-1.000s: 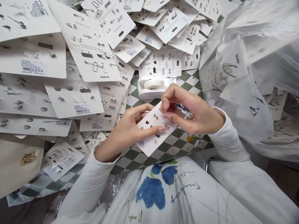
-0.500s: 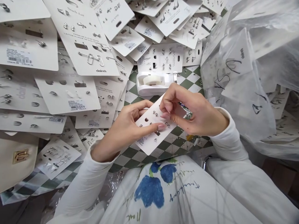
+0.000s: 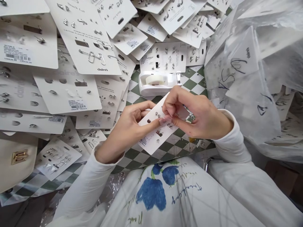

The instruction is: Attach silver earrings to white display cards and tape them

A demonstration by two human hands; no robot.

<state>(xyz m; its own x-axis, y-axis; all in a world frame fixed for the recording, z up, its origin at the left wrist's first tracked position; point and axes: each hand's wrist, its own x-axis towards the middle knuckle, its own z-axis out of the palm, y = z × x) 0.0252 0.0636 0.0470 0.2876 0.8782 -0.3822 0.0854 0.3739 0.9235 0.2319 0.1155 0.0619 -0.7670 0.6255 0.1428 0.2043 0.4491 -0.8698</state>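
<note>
**A:** What does the left hand (image 3: 126, 130) do?

**B:** It holds a white earring card (image 3: 151, 142) from below, and the thumb lies on top of the card. This grip is closed.

**A:** And the right hand (image 3: 196, 116)?

**B:** It is closed on the card too. Its fingertips (image 3: 169, 110) pinch near the upper edge, close to small silver earrings (image 3: 156, 115).

**A:** Where is the card exactly?

**B:** A little below the middle of the frame, above a green and white checkered cloth (image 3: 175, 146).

**A:** What else is near the hands?

**B:** A white tape dispenser (image 3: 153, 88) stands just above them. Small shiny jewelry (image 3: 191, 117) lies beside the right hand. Many other earring cards (image 3: 78, 53) cover the upper left of the frame, and a clear plastic bag (image 3: 248, 104) fills the right side.
</note>
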